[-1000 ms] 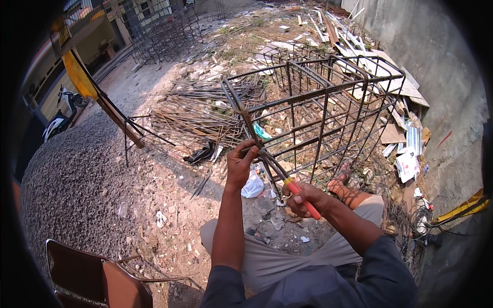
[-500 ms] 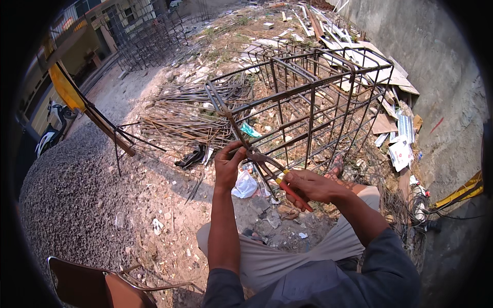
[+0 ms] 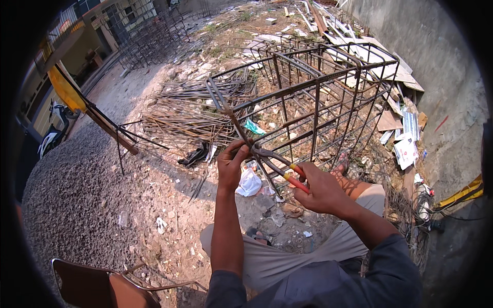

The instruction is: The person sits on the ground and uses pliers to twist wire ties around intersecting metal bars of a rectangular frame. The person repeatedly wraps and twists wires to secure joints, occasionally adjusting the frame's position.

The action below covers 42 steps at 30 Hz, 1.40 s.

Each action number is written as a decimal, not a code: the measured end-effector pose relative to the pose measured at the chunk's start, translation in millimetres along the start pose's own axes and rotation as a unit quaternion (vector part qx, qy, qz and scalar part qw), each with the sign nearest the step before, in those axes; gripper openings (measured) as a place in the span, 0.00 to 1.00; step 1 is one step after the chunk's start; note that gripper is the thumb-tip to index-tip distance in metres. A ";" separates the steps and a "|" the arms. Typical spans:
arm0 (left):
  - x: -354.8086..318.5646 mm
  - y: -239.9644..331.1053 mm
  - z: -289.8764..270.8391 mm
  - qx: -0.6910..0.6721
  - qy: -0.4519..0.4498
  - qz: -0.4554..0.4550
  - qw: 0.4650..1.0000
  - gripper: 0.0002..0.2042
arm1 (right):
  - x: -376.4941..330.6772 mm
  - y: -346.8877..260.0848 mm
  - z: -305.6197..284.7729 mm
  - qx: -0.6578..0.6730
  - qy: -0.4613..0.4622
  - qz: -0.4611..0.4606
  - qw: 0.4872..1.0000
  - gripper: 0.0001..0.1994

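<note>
My left hand (image 3: 232,161) is closed around the near corner of a rebar cage (image 3: 287,91), its fingers on a dark bar just beside the pincer jaws. A pair of pincers (image 3: 277,157) with red and yellow handles sits in my right hand (image 3: 322,191), fingers wrapped over the grips. The pincer head rests at the crossing of bars next to my left fingertips. Whether a tie wire is between the jaws is too small to tell. The cage stretches away to the far right, made of long bars and square hoops.
A pile of loose rebar (image 3: 192,110) lies beyond the cage's left side. Grey gravel (image 3: 77,200) is heaped at left, with a brown chair (image 3: 97,285) at lower left. Scrap boards (image 3: 382,64) lie along the concrete wall (image 3: 436,77). A white plastic bag (image 3: 249,183) sits below the pincers.
My right hand has turned and risen slightly, swinging the pincer handles upward, with more of its back showing. My left hand keeps its hold at the cage corner. The whole view has shifted slightly.
</note>
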State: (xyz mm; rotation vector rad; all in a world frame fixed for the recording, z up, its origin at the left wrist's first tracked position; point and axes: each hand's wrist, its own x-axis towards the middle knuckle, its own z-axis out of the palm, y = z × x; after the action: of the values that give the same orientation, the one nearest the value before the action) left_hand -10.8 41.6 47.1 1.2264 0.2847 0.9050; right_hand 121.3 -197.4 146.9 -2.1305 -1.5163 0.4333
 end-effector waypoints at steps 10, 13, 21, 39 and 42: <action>-1.8 3.0 3.7 -0.022 0.007 0.020 1.000 0.10 | 21.1 8.4 -11.5 0.075 -0.196 0.052 0.976 0.15; -2.1 -3.0 0.6 -0.005 -0.007 0.023 1.000 0.11 | 16.6 28.3 -5.9 0.466 -0.333 0.142 0.807 0.19; -5.8 -7.5 1.9 -0.018 0.017 0.015 1.000 0.11 | 8.8 18.4 -6.9 0.415 -0.304 0.120 0.849 0.28; -6.0 -1.9 0.4 0.007 -0.011 0.013 1.000 0.11 | -3.5 17.6 0.9 0.249 -0.200 0.042 0.947 0.18; -4.3 -0.6 0.0 0.013 -0.007 0.018 1.000 0.11 | -13.7 -12.2 -13.0 -0.094 -0.063 -0.002 0.994 0.18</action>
State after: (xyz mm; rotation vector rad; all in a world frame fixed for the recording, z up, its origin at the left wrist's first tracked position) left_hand -13.3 38.5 45.5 1.2647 0.2651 0.9260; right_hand 113.8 -209.6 164.1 -2.2808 -1.6913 0.4458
